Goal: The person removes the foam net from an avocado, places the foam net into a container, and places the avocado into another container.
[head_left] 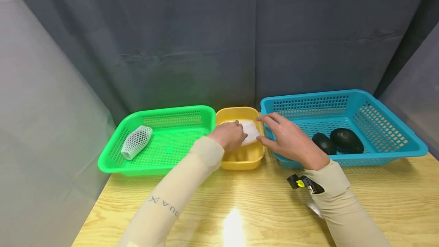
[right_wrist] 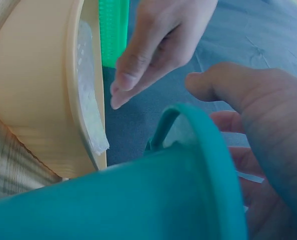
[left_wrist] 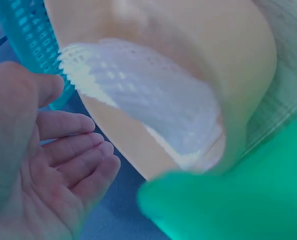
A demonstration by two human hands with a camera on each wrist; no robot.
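White foam net sleeves [head_left: 250,132] lie in the yellow bin [head_left: 240,166]; in the left wrist view the foam net [left_wrist: 143,95] looks flattened. My left hand [head_left: 230,135] hovers over the bin's left part, and its fingers [left_wrist: 71,145] are loosely bent with nothing between them. My right hand [head_left: 291,140] is above the blue basket's left rim, its thumb and fingers spread toward the foam net and holding nothing. Two dark green avocados [head_left: 346,140] sit in the blue basket [head_left: 380,158]. At the left of the green basket [head_left: 157,170] lies a netted item [head_left: 136,142], its contents unclear.
All three containers stand side by side on a wooden table [head_left: 260,209], the yellow bin between the two baskets. A dark grey curtain [head_left: 192,41] hangs right behind them. Pale cloth [head_left: 44,125] closes off the left side.
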